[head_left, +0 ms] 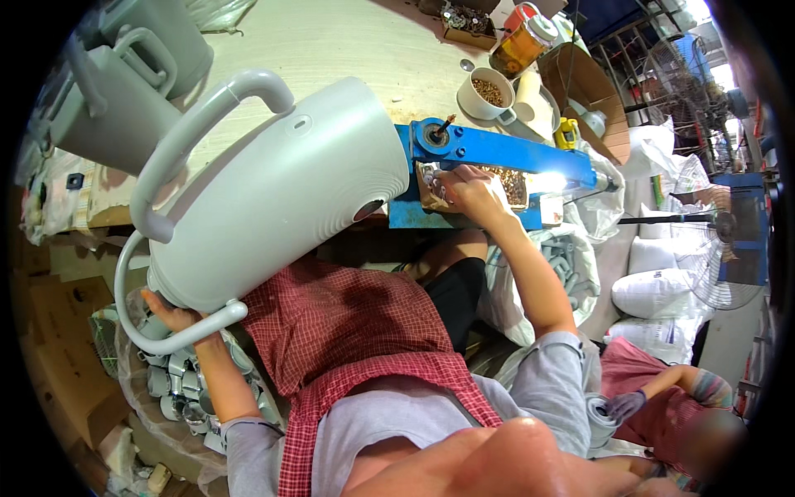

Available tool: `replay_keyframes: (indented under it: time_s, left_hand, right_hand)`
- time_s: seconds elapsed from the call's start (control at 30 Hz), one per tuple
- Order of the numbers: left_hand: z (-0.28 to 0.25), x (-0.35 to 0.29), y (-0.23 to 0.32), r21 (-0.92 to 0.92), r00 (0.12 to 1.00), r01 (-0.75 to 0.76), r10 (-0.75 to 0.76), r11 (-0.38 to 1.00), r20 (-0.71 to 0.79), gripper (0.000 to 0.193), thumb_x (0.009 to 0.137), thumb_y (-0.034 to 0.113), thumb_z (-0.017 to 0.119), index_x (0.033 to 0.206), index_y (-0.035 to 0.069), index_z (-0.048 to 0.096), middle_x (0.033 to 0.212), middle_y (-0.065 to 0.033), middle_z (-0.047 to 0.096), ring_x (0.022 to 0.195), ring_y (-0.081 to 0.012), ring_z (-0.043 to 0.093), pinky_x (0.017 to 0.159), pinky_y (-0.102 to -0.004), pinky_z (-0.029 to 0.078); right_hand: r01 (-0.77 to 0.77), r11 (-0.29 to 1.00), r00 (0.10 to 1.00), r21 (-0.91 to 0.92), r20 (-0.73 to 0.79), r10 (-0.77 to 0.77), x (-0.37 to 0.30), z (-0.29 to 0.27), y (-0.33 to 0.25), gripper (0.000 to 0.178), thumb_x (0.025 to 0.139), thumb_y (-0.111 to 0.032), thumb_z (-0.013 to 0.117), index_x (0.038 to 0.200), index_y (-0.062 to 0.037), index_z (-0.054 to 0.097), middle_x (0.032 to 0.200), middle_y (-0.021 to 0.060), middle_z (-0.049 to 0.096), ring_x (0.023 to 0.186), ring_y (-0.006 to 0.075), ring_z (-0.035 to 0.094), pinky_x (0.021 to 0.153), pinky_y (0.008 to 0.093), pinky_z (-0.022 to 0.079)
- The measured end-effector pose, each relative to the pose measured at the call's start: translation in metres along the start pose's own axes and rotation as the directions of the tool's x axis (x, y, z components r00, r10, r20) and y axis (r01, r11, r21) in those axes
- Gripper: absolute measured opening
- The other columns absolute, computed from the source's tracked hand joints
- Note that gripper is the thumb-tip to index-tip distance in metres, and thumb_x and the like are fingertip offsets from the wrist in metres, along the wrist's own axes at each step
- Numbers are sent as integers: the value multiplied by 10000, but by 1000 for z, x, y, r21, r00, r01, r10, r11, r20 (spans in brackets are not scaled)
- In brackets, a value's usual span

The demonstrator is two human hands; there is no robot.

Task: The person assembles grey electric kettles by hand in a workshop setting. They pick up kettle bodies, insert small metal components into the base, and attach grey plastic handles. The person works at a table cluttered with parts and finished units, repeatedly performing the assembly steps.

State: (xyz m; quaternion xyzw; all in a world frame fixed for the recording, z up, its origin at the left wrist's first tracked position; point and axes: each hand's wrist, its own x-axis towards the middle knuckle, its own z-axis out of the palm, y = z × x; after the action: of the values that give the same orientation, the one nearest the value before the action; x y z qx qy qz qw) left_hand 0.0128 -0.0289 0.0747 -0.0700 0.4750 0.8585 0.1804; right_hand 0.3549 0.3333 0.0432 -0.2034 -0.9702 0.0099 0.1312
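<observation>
A large pale grey plastic jug body (281, 178) with a tube-shaped handle lies tilted across my lap, its wide end against the blue metal press (505, 149). My left hand (172, 315) holds it from below at its lower left end, thumb out, most fingers hidden. Around that end passes a loose-looking curved grey handle (124, 286). My right hand (474, 195) reaches into a small cardboard box (432, 189) of small parts under the press arm. Its fingertips are bent together among the parts; what they pinch is hidden. Beside it sits a tray of small brass-coloured pieces (512, 186).
More grey jugs (116, 108) stand at the far left. A white cup (480, 99) of small brown-gold parts and a jar (523, 48) sit at the back. Below are bags of grey handles (563, 265) and metal parts (186, 389). A co-worker (654, 398) sits at the right.
</observation>
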Motion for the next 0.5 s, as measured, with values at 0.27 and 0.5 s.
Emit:
replay_keyframes:
  time_s: [0.27, 0.5]
  left_hand:
    - [-20, 16, -6, -30, 1000, -12, 11, 999, -8, 703, 925, 586, 497, 1332, 12, 479, 1322, -123, 543, 1215, -254, 524, 1035, -428, 428]
    - [-16, 22, -14, -40, 995, 33, -29, 999, 100, 685, 939, 583, 459, 1330, 22, 497, 1333, -122, 541, 1201, -263, 543, 1007, -441, 458]
  right_hand:
    - [8, 984, 902, 177, -425, 69, 7, -75, -34, 224, 708, 40, 755, 912, -44, 717, 851, 100, 674, 726, 233, 668, 639, 308, 541]
    - [186, 980, 731, -64, -658, -182, 76, -111, -33, 289, 675, 59, 756, 947, -27, 712, 827, 80, 658, 663, 211, 644, 560, 289, 516]
